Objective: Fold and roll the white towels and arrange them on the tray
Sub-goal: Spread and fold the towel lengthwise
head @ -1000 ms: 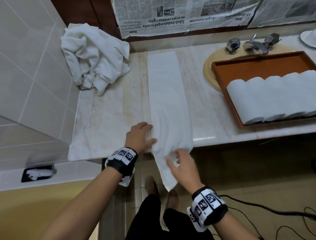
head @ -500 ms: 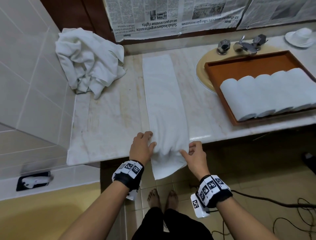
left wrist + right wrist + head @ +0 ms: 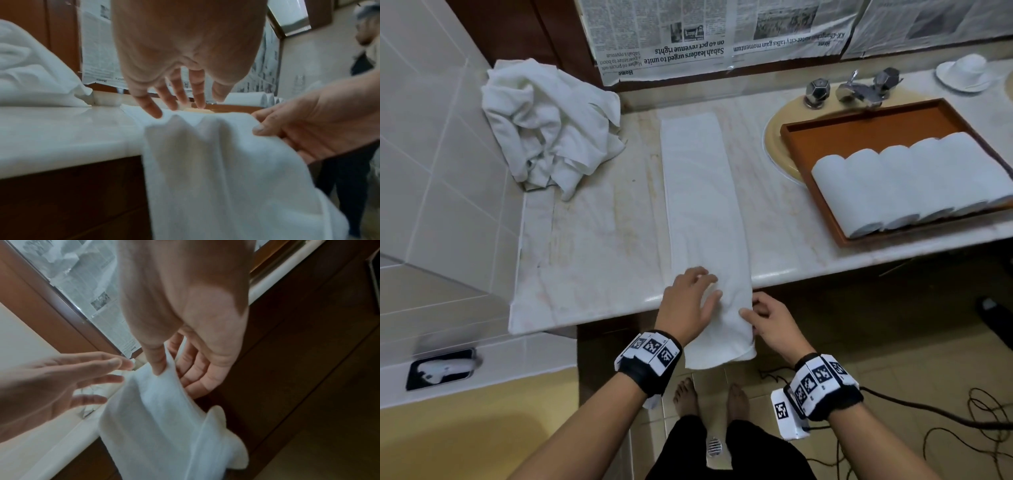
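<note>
Head view: folded towel [image 3: 705,212] laid along the counter [image 3: 592,246], near end draped over the edge, flattened under the spread left hand [image 3: 688,305], right edge pinched by the right hand [image 3: 770,325], tray [image 3: 825,137] of rolled towels [image 3: 907,181] beyond the right hand, left wrist view: fingers [image 3: 152,107] spread flat on the towel, right wrist view: hanging edge held between thumb [image 3: 156,360] and fingers

The right hand [image 3: 185,318] fills the top of the right wrist view, its thumb [image 3: 156,360] on the front of a white towel [image 3: 164,426] and its fingers [image 3: 193,369] behind the cloth, pinching the edge. The towel hangs down over the rounded front edge of a pale counter [image 3: 30,451], its lower end loose before a dark wooden cabinet front [image 3: 308,369]. The left hand [image 3: 47,382] comes in from the left with fingers spread and straight, near the towel. Newspaper [image 3: 86,285] covers the wall behind.
</note>
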